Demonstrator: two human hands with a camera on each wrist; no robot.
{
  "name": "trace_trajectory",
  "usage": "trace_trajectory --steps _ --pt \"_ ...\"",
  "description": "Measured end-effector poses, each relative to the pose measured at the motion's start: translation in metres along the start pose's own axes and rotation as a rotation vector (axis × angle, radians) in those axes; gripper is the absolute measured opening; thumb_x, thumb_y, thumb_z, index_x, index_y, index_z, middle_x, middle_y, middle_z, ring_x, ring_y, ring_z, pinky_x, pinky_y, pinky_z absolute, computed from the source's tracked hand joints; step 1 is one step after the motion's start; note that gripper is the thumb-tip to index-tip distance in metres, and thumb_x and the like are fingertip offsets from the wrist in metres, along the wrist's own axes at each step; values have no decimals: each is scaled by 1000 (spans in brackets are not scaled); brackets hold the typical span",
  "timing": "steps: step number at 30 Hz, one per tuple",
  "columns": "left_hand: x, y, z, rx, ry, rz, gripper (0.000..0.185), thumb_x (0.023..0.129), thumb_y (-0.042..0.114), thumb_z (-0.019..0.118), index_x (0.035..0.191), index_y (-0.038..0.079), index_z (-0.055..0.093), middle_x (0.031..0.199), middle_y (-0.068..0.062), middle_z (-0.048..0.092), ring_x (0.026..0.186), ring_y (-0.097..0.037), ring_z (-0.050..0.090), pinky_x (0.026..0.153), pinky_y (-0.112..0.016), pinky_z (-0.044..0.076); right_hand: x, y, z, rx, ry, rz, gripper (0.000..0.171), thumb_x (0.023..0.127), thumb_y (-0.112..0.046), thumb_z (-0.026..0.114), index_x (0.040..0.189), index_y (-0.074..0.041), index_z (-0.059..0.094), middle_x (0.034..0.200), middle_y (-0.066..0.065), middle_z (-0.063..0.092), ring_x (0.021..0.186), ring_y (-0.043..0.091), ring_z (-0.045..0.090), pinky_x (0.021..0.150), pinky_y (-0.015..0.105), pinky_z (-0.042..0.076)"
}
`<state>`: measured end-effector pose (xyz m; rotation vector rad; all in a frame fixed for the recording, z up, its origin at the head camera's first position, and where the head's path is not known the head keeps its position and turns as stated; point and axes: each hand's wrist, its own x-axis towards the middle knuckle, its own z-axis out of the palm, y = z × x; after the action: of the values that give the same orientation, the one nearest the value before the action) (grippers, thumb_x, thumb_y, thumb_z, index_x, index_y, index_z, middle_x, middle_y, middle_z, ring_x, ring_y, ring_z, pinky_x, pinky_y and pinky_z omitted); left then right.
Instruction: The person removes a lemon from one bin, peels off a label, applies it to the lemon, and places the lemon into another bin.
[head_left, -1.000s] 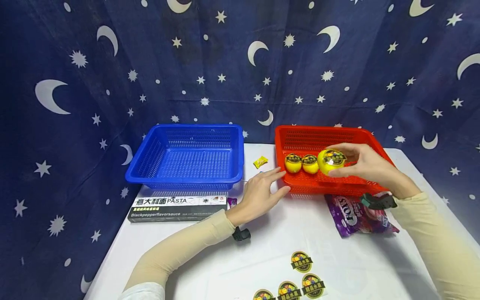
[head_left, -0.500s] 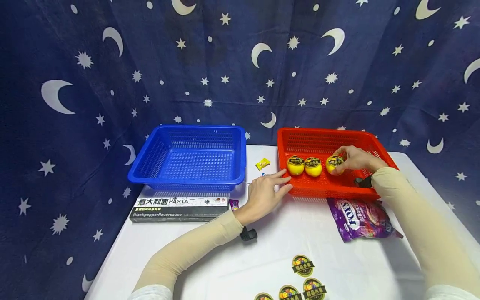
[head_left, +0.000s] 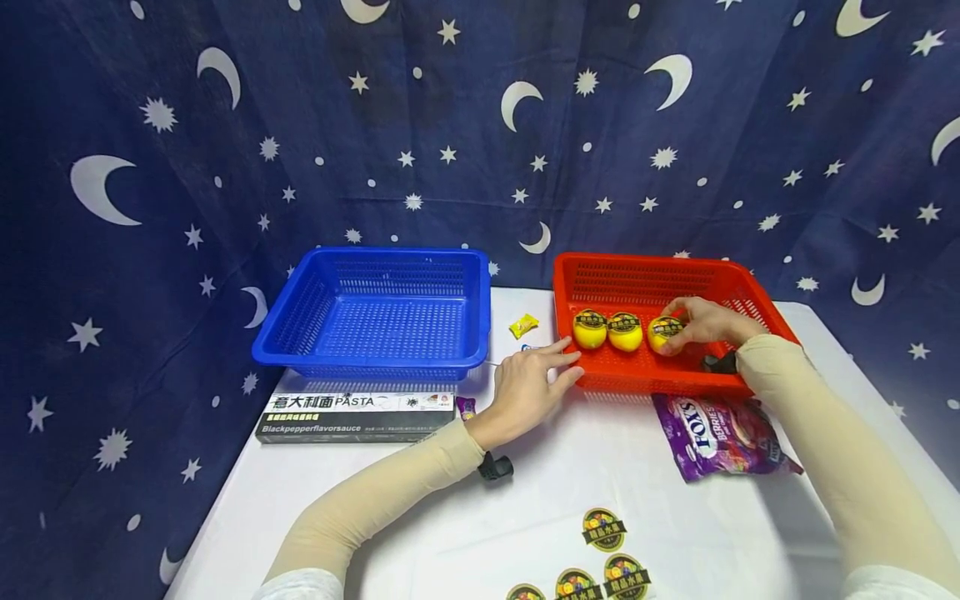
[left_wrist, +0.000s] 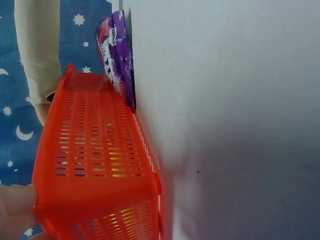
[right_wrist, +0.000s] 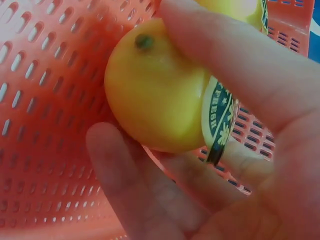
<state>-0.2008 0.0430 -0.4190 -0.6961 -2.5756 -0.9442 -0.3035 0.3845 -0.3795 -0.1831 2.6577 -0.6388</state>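
My right hand (head_left: 705, 323) is inside the red basket (head_left: 675, 383), its thumb and fingers around a round yellow fruit (head_left: 663, 337) with a black-and-gold sticker. The right wrist view shows this fruit (right_wrist: 155, 90) closely, with a green stem spot and the thumb against it. Two similar stickered fruits, one on the left (head_left: 589, 335) and one in the middle (head_left: 625, 337), sit in a row beside it. My left hand (head_left: 521, 387) touches the basket's near left corner with fairly straight fingers. In the left wrist view, its fingertips (left_wrist: 17, 200) meet the red wall.
A blue basket (head_left: 367, 362) stands to the left, with a pasta box (head_left: 356, 419) before it. A purple Fox's candy bag (head_left: 720, 437) lies in front of the red basket. A yellow-wrapped candy (head_left: 523, 325) lies between the baskets. Several round stickers (head_left: 603, 530) lie near the front.
My right hand has lowered the third fruit into the red basket, then shifted it slightly left toward the other two. My left hand has stayed at the basket's corner.
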Motion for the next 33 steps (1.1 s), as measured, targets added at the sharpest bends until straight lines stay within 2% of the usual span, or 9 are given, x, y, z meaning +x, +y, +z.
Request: trace_trajectory --steps 6,9,12,15,17,20,22,25,33 --pt "-1 1 -14 39 -27 40 40 96 47 68 131 28 71 136 14 68 101 -19 76 57 -20 46 -21 -8 -8 -29 19 -33 95 84 -41 83 151 6 35 145 38 46 130 51 49 104 63 47" --pt "-3 0 -41 73 -7 70 53 95 52 67 141 26 64 141 7 66 109 -19 73 70 -30 56 -46 -21 -19 -17 83 -43 92 91 -44 76 156 2 29 152 37 41 135 53 45 106 68 44" --pt "-9 -8 -80 127 15 38 69 91 58 69 149 23 55 153 1 56 121 -22 64 79 -42 59 -77 -34 -19 5 164 -70 88 95 -45 70 158 -1 27 154 35 40 136 55 44 106 74 37" --pt "-19 -29 -118 244 -34 -48 91 86 71 66 159 23 40 169 -4 33 146 -32 41 102 -56 50 -109 -42 -1 -21 241 -96 90 96 -47 69 161 -3 24 157 36 36 139 58 39 108 77 31" --pt "-27 -48 -139 344 -110 -114 106 82 80 61 164 24 25 174 -7 14 158 -38 18 119 -64 32 -126 -46 17 -66 278 -99 96 95 -51 68 163 -4 18 162 36 27 145 60 27 111 79 22" --pt "-39 -75 -161 462 -253 -192 119 78 90 53 167 23 9 175 -10 -4 160 -43 -9 125 -68 5 -141 -52 47 -155 324 -70 108 92 -59 66 166 -9 4 168 34 6 150 64 4 113 82 3" --pt "-46 -88 -169 506 -327 -225 122 77 92 49 167 23 5 175 -11 -8 158 -44 -16 124 -69 -3 -145 -57 65 -213 339 -45 115 90 -66 64 165 -13 -5 169 31 -8 148 67 -10 108 86 -7" --pt "-52 -98 -173 533 -384 -243 123 77 94 46 167 22 4 174 -12 -10 157 -46 -18 122 -72 -8 -147 -64 85 -288 358 -22 120 87 -74 62 165 -14 -8 169 27 -15 145 68 -19 101 90 -12" --pt "-55 -101 -164 544 -396 -249 124 75 96 45 166 24 0 174 -12 -9 157 -44 -19 121 -74 -7 -144 -75 97 -372 338 -16 125 82 -82 59 165 -6 3 169 30 -8 144 71 -12 99 92 -9"
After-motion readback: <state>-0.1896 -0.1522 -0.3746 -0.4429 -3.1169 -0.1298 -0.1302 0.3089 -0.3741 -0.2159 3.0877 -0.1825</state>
